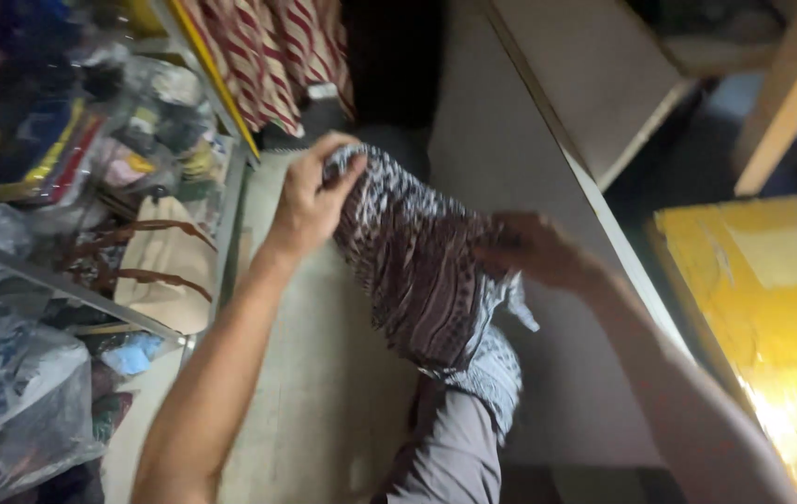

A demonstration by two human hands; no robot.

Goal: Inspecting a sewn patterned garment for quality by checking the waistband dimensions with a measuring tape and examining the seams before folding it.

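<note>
**Patterned cloth held over a grey floor**

Head view: the left hand (308,201) pinches the patterned cloth (417,261) at its top; the right hand (534,250) grips its side. Below lies the grey floor (310,373), between the cluttered shelf (90,280) and a yellow board (772,308).

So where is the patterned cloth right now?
In the head view, the patterned cloth is centre frame, gripped between the left hand and right hand, above the person's grey-clad knee.

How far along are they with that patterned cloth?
Midway, it seems. The patterned cloth is already bunched into a thick bundle. Left hand grips its top end and right hand its side. The lower end hangs loose over the knee, not yet gathered in.
</note>
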